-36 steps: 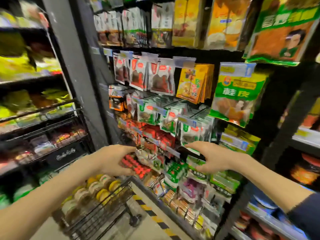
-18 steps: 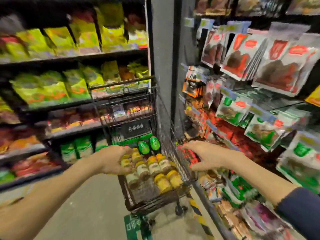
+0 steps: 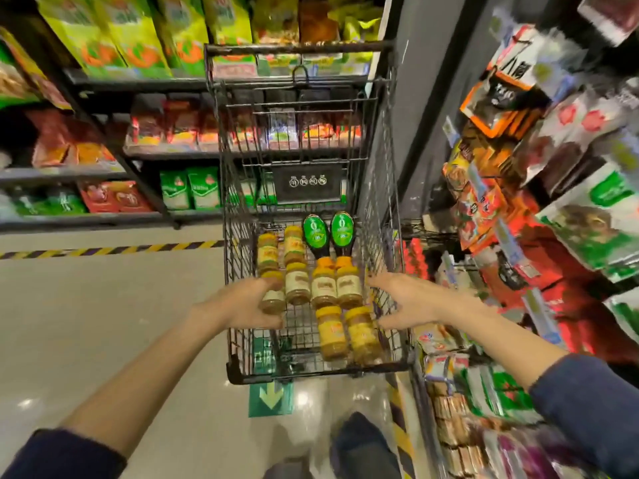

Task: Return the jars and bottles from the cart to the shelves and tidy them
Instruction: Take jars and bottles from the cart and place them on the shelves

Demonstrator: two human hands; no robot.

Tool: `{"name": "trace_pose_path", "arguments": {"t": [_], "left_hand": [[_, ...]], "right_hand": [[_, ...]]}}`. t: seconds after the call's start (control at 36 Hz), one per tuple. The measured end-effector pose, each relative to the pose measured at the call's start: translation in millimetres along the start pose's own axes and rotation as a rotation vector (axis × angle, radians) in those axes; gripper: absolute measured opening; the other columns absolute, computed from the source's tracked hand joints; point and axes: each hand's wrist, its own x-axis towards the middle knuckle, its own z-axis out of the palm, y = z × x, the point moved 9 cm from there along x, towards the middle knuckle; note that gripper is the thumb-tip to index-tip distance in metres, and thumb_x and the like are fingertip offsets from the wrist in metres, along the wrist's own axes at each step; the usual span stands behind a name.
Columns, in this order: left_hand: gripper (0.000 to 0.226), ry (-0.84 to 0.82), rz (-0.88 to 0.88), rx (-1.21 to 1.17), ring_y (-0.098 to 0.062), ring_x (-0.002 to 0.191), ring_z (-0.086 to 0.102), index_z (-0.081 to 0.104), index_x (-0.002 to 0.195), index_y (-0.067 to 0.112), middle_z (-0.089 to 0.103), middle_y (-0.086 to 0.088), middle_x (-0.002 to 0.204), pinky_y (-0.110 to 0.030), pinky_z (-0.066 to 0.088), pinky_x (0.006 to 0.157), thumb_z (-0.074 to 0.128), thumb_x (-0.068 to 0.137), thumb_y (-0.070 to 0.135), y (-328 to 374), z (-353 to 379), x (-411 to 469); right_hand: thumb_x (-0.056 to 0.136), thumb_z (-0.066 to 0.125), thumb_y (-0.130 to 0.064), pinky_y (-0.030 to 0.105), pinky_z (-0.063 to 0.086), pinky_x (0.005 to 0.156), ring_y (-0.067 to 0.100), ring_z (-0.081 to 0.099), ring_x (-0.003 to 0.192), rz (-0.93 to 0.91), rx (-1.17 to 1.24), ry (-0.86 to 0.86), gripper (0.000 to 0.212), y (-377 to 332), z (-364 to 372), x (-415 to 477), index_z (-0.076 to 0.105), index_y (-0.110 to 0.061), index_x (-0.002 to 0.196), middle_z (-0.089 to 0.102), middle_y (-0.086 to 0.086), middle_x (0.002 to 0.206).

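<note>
A black wire cart (image 3: 242, 371) stands in the aisle in front of me. In its basket lie several yellow-capped jars (image 3: 332, 331) and two dark bottles (image 3: 315, 233) with green labels and orange caps. My left hand (image 3: 247, 305) reaches over the cart's left side, its fingers curled around a small jar (image 3: 273, 299) at the left end of the middle row. Over the right side, my right hand (image 3: 406, 299) is spread open, its fingertips near the jars but holding nothing.
Shelves (image 3: 155, 83) of bagged goods line the left and far side. A rack of hanging packets (image 3: 518, 236) crowds the right, close to the cart. Yellow-black floor tape (image 3: 103, 250) and a green arrow sticker (image 3: 271, 399) mark the grey floor. My shoe (image 3: 363, 444) is below.
The view has swung from the hanging packets down to the cart. Both hands have gone into the basket, and my left hand has closed on a small jar.
</note>
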Motion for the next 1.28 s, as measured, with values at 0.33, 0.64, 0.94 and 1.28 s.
{"name": "trace_pose_path", "arguments": {"t": [0.33, 0.64, 0.94, 1.28], "left_hand": [[0.084, -0.223, -0.141, -0.153, -0.027, 0.121, 0.05, 0.042, 0.133, 0.012, 0.052, -0.012, 0.135, -0.037, 0.045, 0.099, 0.068, 0.07, 0.059, 2, 114, 67], [0.079, -0.351, -0.304, -0.398, -0.029, 0.115, 0.054, 0.048, 0.125, 0.009, 0.056, -0.013, 0.129, -0.036, 0.046, 0.092, 0.072, 0.067, 0.057, -1, 200, 118], [0.083, -0.388, -0.671, -0.75, -0.023, 0.11, 0.056, 0.059, 0.114, 0.009, 0.062, -0.002, 0.112, -0.032, 0.048, 0.095, 0.078, 0.052, 0.061, -19, 287, 155], [0.086, -0.354, -0.719, -0.942, -0.018, 0.105, 0.062, 0.066, 0.11, 0.022, 0.07, 0.001, 0.108, -0.033, 0.049, 0.096, 0.071, 0.038, 0.07, -21, 346, 175]], "right_hand": [[0.081, 0.061, -0.036, 0.043, 0.044, 0.1, 0.029, 0.044, 0.128, -0.045, 0.048, -0.087, 0.074, 36, 67, 76, 0.025, -0.018, 0.143, 0.04, 0.009, 0.144], [0.084, 0.058, -0.048, 0.039, 0.041, 0.097, 0.026, 0.042, 0.128, 0.085, 0.283, -0.121, 0.075, 60, 134, 130, 0.022, -0.023, 0.144, 0.039, 0.006, 0.143], [0.084, 0.062, -0.034, 0.035, 0.043, 0.095, 0.024, 0.046, 0.124, 0.278, 0.456, -0.031, 0.068, 92, 177, 158, 0.03, -0.019, 0.142, 0.045, 0.006, 0.139], [0.083, 0.06, -0.023, 0.035, 0.046, 0.085, 0.028, 0.051, 0.115, 0.474, 0.476, -0.034, 0.053, 117, 217, 173, 0.04, -0.015, 0.131, 0.049, 0.008, 0.127]]}}
